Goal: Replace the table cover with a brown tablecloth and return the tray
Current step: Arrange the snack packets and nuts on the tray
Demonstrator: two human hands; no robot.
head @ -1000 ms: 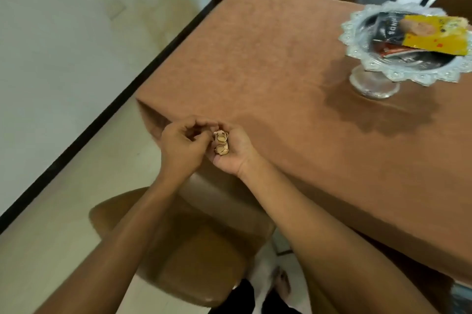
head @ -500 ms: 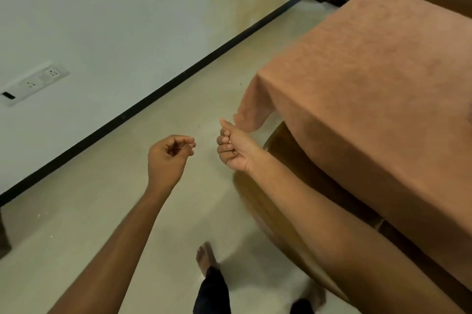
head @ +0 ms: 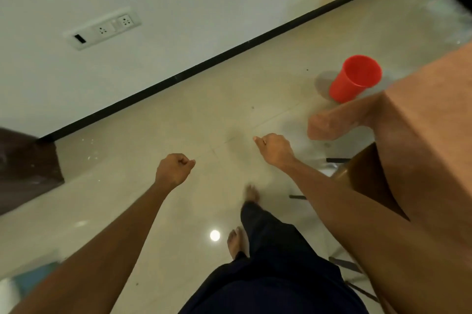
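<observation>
Moved: view swung from bench to floor; hands now further apart.
Left hand (head: pixel 175 169): fingers fisted, nothing showing.
Right hand (head: pixel 275 151): fingers curled under, contents hidden.
Tablecloth (head: pixel 429 129): covers bench, right of right hand; that hand nearer.
Tray: out of view.

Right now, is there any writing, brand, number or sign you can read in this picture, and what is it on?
None can be read.
The wall socket panel shows only pin holes and a dark slot, no lettering.
The red cup and the brown tablecloth are plain.
</observation>
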